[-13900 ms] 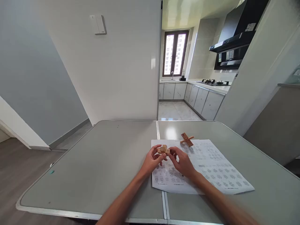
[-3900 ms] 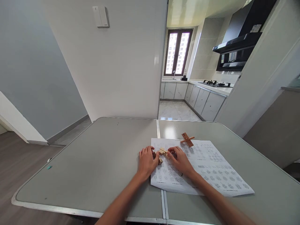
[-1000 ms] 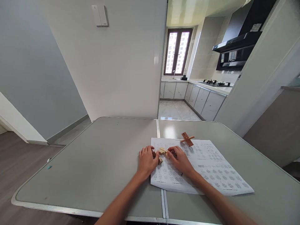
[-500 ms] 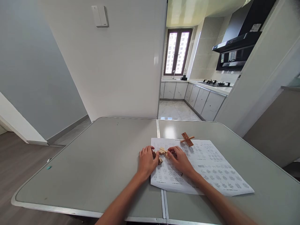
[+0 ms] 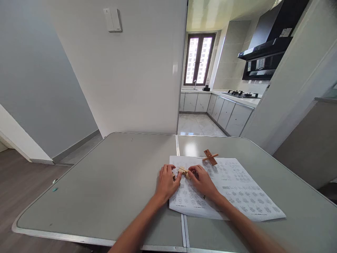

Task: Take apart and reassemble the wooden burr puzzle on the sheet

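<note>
Small pale wooden puzzle pieces lie together between my two hands, over a printed sheet. My left hand curls around a darker wooden block, most of it hidden by the fingers. Its thumb tip reaches the left end of the pale pieces. From the other side, my right hand pinches the right end of the pale pieces with thumb and fingertips. Above the right hand, a flat reddish-brown wooden piece with a stick across it rests at the sheet's top edge.
The grey folding table has a metal seam running down its middle under the sheet. A small teal bit lies near the left edge. Beyond the table stand a white wall and a kitchen with cabinets.
My left hand has shifted slightly right, its thumb now against the pale pieces. The block that showed below that thumb is now hidden. The right hand has barely moved.
</note>
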{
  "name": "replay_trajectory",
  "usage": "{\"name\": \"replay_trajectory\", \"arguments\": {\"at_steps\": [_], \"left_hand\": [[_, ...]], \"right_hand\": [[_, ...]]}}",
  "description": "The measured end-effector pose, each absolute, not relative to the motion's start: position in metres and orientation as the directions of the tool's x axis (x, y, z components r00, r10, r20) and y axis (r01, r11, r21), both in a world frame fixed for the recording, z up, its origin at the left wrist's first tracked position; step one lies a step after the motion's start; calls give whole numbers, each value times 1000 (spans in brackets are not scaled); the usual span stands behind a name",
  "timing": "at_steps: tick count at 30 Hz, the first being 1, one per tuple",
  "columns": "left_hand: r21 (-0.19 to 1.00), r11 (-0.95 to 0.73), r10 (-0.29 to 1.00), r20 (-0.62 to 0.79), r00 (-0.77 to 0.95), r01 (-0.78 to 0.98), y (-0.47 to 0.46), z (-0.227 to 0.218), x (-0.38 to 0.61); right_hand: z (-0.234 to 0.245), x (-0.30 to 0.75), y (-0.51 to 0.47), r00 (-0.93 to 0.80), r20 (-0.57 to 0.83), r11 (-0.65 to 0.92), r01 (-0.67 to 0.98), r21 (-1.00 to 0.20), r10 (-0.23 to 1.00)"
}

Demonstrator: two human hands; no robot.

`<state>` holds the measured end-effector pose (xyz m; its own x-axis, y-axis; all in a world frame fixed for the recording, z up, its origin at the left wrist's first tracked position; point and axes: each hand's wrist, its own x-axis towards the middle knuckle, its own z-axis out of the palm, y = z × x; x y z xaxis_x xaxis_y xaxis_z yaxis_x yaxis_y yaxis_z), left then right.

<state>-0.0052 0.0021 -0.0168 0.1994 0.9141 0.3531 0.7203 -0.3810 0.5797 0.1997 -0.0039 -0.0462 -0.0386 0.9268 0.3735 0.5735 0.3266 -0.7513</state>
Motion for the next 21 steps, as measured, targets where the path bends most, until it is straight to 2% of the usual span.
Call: {"name": "replay_trajectory", "arguments": {"at_steps": [9,21], "left_hand": [[575,-422,898,371,236,701,1,-17,-6],[577,-455,887,358,291,679,-1,-14,-4]], "right_hand": [[-48,201,-2,-40,398,341,596,-727,917],[-46,199,-5,-9,402,335,568,-752,916]]}}
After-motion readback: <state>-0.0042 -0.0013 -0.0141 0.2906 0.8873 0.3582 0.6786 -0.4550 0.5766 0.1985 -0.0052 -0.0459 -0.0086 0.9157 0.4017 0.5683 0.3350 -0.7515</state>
